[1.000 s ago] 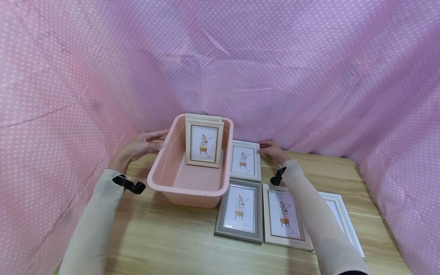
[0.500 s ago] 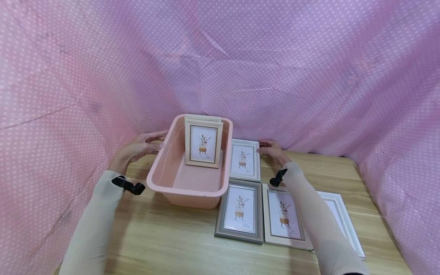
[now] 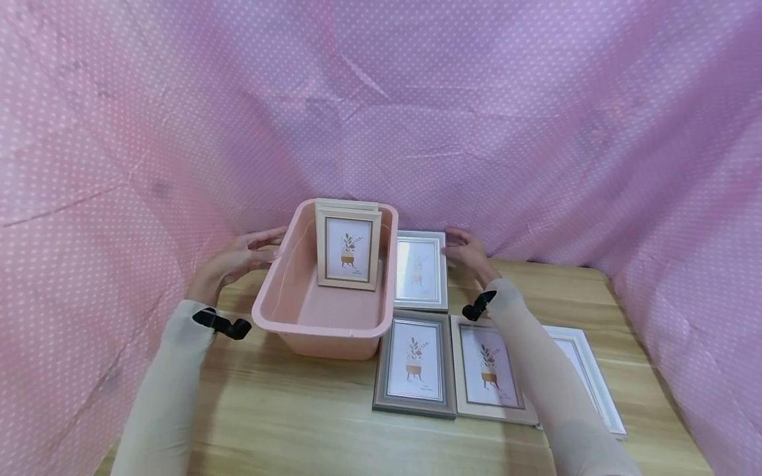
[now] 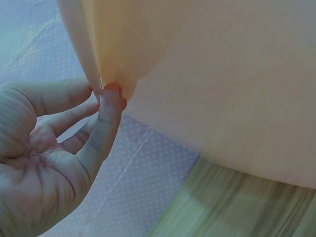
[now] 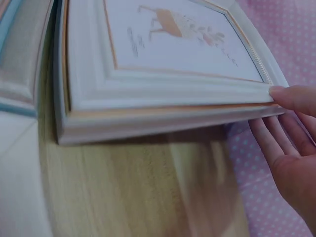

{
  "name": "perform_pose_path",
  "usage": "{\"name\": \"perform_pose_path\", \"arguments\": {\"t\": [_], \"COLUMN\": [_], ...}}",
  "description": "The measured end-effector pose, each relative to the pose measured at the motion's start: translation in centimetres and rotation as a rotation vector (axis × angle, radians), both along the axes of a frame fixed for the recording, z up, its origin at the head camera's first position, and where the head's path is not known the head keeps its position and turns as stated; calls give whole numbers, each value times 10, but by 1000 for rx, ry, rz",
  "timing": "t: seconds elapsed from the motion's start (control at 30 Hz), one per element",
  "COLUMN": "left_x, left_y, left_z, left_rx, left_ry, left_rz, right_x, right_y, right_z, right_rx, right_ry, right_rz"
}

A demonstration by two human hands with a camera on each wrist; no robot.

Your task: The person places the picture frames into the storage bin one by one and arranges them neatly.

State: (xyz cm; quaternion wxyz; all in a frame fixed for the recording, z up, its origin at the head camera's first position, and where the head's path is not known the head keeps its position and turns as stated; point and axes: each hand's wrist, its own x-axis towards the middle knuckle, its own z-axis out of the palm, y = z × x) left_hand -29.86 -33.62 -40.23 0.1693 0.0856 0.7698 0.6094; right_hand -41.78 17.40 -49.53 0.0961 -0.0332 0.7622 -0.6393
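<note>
Risks, left to right:
- Pink bin (image 3: 333,346), on desk (image 3: 286,416): could skid or tip if its left rim is pulled unevenly.
- Cream frame (image 3: 348,250), leaning inside bin against a second frame (image 3: 345,204): could slide flat if the bin is jolted.
- White frame (image 3: 419,268), just right of bin, far end tilted off desk: could slip and drop, being held only at one corner; near edge could scrape the grey frame (image 3: 415,362).

Hands, left to right:
- Left hand (image 4: 54,148): digits closed, pinching bin's rim.
- Right hand (image 5: 292,140): nearly closed, thumb above, fingers beneath, gripping white frame's far right corner.
</note>
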Motion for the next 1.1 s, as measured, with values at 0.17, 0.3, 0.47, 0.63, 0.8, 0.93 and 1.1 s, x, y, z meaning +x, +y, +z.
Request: {"name": "perform_pose_path", "arguments": {"t": [0.17, 0.3, 0.47, 0.63, 0.8, 0.93, 1.1], "left_x": [0, 0, 1, 0, 0, -1, 2], "left_y": [0, 0, 0, 2, 5, 8, 7], "left_z": [-7, -11, -17, -25, -31, -32, -35], "left_rx": [56, 98, 207, 361, 420, 460, 457], "left_ry": [5, 22, 73, 113, 133, 134, 123], "left_rz": [21, 24, 31, 20, 50, 73, 95], "right_x": [4, 9, 15, 20, 30, 37, 45], "right_y": [-3, -3, -4, -1, 0, 2, 2], "right_z": [10, 19, 32, 43, 55, 63, 68], "right_rx": [-58, -63, -98, -102, -79, -74, -70], "right_ry": [21, 69, 174, 250, 304, 329, 336], "right_rz": [-61, -93, -104, -104, -99, -100, -85]}}
